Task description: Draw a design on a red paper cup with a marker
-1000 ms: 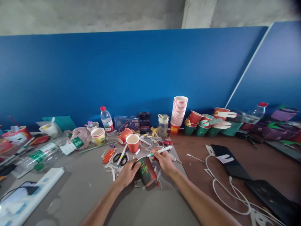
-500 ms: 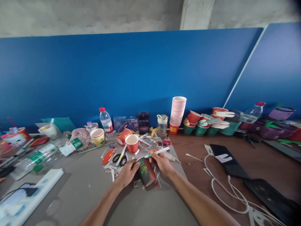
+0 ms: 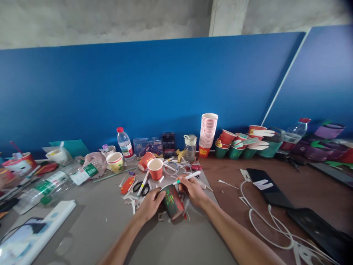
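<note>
My left hand [image 3: 151, 201] grips a paper cup [image 3: 173, 204] coloured dark green over red, tilted with its rim toward the far left. Between the fingers of my right hand [image 3: 192, 189] is a white marker pen [image 3: 190, 177] with a green tip end, which lies close to the cup's rim; whether it touches cannot be made out. Just beyond my hands stand an upright red paper cup [image 3: 155, 169] and another red cup [image 3: 146, 161] on its side. Black-handled scissors [image 3: 145, 189] and a second marker [image 3: 143, 184] lie left of them among paper scraps.
Along the blue partition stand a water bottle [image 3: 125, 144], a glass jar [image 3: 190, 148], a tall stack of paper cups [image 3: 208, 132] and several green-painted cups [image 3: 235, 152]. Phones [image 3: 268, 188] with a white cable [image 3: 253, 217] lie at right, a power strip [image 3: 52, 232] at left.
The marker tip has shifted slightly right along the rim, and my right hand with it. The cup stays in my left hand, and the whole view has shifted a little.
</note>
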A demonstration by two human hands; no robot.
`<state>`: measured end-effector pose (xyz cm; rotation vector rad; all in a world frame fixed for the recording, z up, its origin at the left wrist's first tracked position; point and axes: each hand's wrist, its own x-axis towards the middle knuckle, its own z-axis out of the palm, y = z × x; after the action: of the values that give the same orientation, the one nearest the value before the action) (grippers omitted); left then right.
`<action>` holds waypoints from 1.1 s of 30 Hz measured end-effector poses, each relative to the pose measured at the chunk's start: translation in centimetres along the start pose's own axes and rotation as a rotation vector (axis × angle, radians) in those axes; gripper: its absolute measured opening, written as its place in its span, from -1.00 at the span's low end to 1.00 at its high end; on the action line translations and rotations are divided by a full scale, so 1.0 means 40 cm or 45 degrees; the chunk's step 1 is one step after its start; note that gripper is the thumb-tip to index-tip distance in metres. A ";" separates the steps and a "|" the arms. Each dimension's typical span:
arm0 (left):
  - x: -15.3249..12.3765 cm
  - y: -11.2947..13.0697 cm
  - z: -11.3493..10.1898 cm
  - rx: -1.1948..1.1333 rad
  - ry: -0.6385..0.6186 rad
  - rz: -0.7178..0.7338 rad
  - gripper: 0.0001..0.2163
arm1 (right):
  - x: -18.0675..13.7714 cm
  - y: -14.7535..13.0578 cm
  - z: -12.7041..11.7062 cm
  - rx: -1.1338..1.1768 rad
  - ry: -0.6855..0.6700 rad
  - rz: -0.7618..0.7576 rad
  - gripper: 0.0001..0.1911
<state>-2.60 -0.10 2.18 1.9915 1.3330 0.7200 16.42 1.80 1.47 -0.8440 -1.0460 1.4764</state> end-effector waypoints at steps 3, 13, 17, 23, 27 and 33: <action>-0.001 0.000 0.000 -0.006 -0.007 -0.003 -0.66 | 0.003 0.003 -0.004 -0.024 -0.030 -0.009 -0.64; 0.000 0.003 0.000 -0.003 -0.024 -0.020 -0.66 | -0.002 0.000 -0.001 -0.059 -0.121 0.030 -0.63; -0.001 0.008 -0.002 -0.004 -0.008 -0.014 -0.67 | 0.001 -0.006 -0.006 -0.042 -0.019 0.023 -0.64; -0.002 0.006 0.000 -0.017 -0.002 -0.010 -0.65 | 0.002 -0.010 -0.011 -0.126 -0.161 -0.008 -0.65; -0.001 0.008 -0.001 0.000 -0.005 -0.020 -0.64 | 0.001 -0.010 -0.012 -0.128 -0.102 -0.089 -0.65; 0.001 0.008 -0.001 0.030 -0.014 -0.010 -0.62 | 0.002 -0.009 -0.017 -0.142 -0.235 -0.049 -0.64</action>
<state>-2.43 -0.16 2.43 2.0047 1.3481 0.6919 17.16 1.99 1.56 -0.7711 -1.2849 1.4955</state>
